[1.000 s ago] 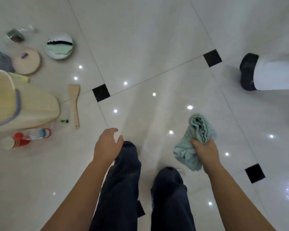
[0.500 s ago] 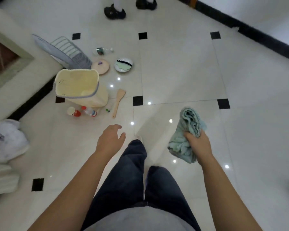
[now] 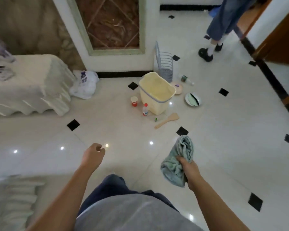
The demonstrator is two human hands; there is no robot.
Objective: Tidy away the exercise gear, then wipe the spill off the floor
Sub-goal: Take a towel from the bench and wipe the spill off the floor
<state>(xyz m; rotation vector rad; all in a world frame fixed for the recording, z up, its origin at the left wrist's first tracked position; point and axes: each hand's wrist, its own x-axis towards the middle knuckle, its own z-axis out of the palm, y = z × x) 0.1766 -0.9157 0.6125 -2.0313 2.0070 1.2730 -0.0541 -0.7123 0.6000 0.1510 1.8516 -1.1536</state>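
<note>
My right hand point(image 3: 188, 170) grips a crumpled light-green towel point(image 3: 180, 162), held above the white tiled floor point(image 3: 223, 147) at my right side. My left hand point(image 3: 93, 155) hangs out in front with the fingers loosely curled and nothing in it. Ahead stands a pale yellow plastic basket point(image 3: 155, 92). Around it lie a red paper cup point(image 3: 134, 101), a small bottle with a red cap point(image 3: 145, 110), a wooden spatula point(image 3: 167, 120), a green-patterned plate point(image 3: 193, 99) and a round pinkish lid point(image 3: 178, 87). No spill can be made out on the glossy tiles.
A grey dish rack point(image 3: 164, 64) leans on the wall behind the basket, with a clear bottle point(image 3: 185, 79) beside it. A covered sofa point(image 3: 28, 84) and a white plastic bag point(image 3: 85, 84) are at the left. Another person's legs and dark shoes point(image 3: 207, 53) are at the back right.
The view has lifted from the floor at my feet to the room ahead. The basket and clutter now lie farther away. My right hand keeps the towel; the left hand's fingers have curled in.
</note>
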